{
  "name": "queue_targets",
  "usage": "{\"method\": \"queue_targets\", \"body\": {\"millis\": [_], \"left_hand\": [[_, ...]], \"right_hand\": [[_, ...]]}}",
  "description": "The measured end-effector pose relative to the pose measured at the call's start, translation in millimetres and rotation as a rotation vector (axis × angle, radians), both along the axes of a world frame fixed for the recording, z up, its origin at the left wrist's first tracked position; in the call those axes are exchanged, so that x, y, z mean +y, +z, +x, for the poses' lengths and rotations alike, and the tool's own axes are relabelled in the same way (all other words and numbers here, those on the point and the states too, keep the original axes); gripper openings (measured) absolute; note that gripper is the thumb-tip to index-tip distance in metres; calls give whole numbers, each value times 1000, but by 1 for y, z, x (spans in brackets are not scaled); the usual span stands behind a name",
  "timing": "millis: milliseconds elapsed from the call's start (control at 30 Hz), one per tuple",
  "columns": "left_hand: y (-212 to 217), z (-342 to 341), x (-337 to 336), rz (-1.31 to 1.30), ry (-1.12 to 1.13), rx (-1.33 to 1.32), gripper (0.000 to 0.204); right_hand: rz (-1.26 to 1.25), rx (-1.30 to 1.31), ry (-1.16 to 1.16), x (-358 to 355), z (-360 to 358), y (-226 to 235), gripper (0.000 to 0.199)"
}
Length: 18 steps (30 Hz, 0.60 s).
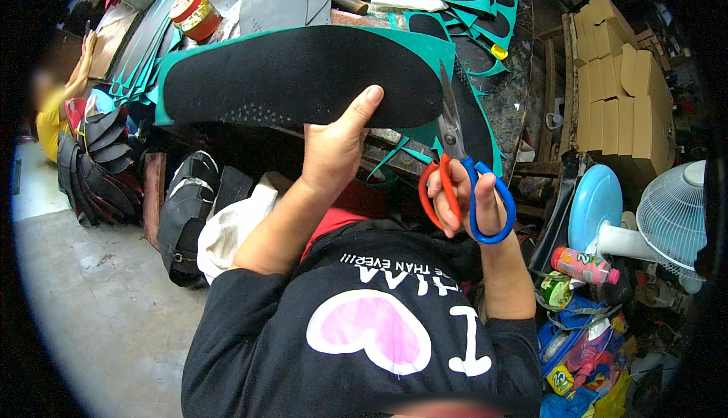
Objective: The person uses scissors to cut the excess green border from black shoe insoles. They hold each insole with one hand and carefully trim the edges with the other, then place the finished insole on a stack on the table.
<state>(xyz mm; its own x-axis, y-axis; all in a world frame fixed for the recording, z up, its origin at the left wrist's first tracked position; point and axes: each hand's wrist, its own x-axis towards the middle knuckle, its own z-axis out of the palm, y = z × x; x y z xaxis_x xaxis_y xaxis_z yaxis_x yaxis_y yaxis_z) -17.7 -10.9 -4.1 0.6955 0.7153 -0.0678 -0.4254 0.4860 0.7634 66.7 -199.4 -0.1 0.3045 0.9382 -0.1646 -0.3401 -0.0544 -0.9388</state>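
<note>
Black teal-edged sheet (265, 73) at the bench's (525, 65) near edge, gripped by left fingers (355, 118), thumb (370, 97) on top, others hidden. At its right end, scissors (453, 142), with right fingers (486, 198) hooked through orange and blue loops (511, 209). On black shirt (258, 335), white lettering (469, 342), pink heart (368, 327).
</note>
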Motion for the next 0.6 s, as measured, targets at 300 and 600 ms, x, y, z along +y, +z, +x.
{"method": "queue_targets", "body": {"millis": [300, 600], "left_hand": [[-1, -3, 16, 161, -98, 16, 34], [4, -11, 30, 337, -199, 160, 36]], "right_hand": [[5, 48, 7, -4, -3, 0, 83], [-74, -6, 54, -17, 4, 1, 79]]}}
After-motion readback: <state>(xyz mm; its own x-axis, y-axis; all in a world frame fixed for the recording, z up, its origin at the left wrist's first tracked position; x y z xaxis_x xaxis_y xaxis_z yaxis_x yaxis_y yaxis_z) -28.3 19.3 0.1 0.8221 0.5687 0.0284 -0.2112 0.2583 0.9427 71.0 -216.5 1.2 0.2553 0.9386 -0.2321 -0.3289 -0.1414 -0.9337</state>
